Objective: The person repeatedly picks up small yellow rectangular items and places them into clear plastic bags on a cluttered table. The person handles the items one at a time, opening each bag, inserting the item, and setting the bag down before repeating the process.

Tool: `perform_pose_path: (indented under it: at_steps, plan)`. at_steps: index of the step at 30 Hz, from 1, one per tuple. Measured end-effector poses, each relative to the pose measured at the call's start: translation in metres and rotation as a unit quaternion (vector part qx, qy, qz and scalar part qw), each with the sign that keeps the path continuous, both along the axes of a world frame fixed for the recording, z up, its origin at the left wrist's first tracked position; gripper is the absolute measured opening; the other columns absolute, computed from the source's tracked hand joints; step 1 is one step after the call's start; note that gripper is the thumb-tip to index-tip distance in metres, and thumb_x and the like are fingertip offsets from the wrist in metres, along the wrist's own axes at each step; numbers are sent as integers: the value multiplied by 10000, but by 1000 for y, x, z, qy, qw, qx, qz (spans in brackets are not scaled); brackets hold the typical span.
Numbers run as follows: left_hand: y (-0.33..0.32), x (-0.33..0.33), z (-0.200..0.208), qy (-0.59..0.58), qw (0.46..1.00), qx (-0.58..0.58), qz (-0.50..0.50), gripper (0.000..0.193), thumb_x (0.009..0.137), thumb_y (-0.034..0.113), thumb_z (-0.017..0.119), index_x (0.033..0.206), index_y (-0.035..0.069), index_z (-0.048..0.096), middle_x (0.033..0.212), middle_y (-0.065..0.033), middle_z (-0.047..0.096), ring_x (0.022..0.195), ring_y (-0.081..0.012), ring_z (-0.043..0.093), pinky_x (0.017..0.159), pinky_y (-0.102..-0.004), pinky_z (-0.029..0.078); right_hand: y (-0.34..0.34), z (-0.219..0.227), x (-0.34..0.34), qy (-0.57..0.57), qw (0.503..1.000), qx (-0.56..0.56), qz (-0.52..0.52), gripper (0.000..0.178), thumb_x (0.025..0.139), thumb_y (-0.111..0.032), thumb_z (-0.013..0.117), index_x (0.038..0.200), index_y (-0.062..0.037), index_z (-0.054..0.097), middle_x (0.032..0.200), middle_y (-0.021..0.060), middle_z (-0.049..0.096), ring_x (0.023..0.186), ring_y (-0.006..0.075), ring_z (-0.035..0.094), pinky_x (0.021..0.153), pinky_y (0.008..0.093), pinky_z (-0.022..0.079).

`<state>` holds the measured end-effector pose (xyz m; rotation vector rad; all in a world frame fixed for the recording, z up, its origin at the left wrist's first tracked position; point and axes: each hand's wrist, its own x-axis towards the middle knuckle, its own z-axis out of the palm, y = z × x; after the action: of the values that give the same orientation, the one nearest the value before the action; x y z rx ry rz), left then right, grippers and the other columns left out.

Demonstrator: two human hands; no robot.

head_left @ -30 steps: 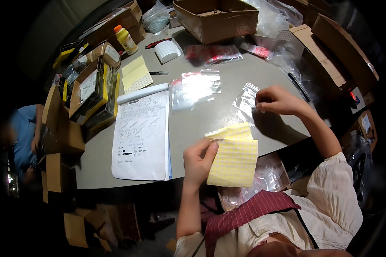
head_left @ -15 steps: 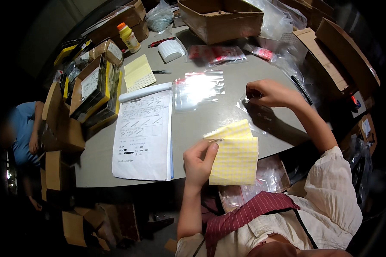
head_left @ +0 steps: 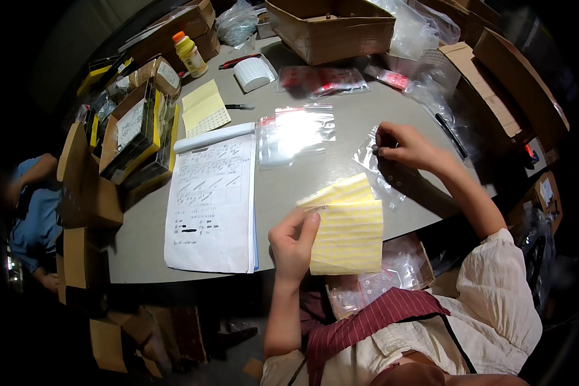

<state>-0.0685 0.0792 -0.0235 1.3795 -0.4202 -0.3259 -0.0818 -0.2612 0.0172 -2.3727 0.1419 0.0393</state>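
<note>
My left hand (head_left: 294,241) pinches yellow label sheets (head_left: 347,238) printed with rows of small marks, held upright over the table's near edge. One sheet's upper part fans out behind the front one. On the right, my right hand (head_left: 405,147) has its thumb and fingers pressed together over the upper part of a clear plastic bag (head_left: 387,186). Small round things show in that bag, which lies on the table. What sits between my right fingertips is too small to make out. Flat clear zip bags (head_left: 296,135) with a red strip lie left of that hand.
A notepad (head_left: 212,206) with handwriting lies at left, a yellow sheet (head_left: 204,109) and pen (head_left: 239,107) beyond. Cartons and a bottle (head_left: 190,55) stand behind. A large cardboard box (head_left: 331,35) is at the back. Below the table edge, a box (head_left: 421,260) holds bags. A co-worker (head_left: 35,212) is at far left.
My right hand has shifted slightly right, and more of the clear bag shows beneath it. My left hand and the yellow sheets have moved a little left. The co-worker's arm has moved.
</note>
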Motion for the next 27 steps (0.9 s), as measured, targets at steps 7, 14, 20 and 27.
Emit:
perform_pose_path:
  at_steps: [7,14,20,27]
  plan:
    - [3,-1,-6,5,999,-35,34,219,1010,124,667,1072,-74,735,941,-43,726,864,-89,623,764,-255,497,3,1,2,-41,929,-367,-8,523,847,-302,819,1167,-8,528,1020,224,660,1005,430,621,891,493,511]
    - [-2,-3,1,53,984,-156,64,218,1014,103,651,1104,-85,713,945,-32,715,853,-72,610,762,-232,473,-40,-20,-17,-49,950,-289,107,814,946,-545,697,1528,-45,426,1501,296,428,1403,459,406,1181,521,331]
    - [6,0,-11,48,978,-195,48,272,1006,84,611,1182,-108,691,1054,-93,729,925,-121,646,851,-247,485,37,-23,-83,-98,958,-154,222,722,1013,-463,626,1559,-40,415,1654,288,292,1549,455,253,1267,591,136]
    - [0,-6,-6,-23,994,-96,37,311,1067,138,524,1188,-96,691,1041,-82,739,922,-144,641,839,-289,500,64,6,-83,-203,969,111,90,177,1009,-114,650,1136,4,689,1131,128,716,1090,299,665,985,372,496]
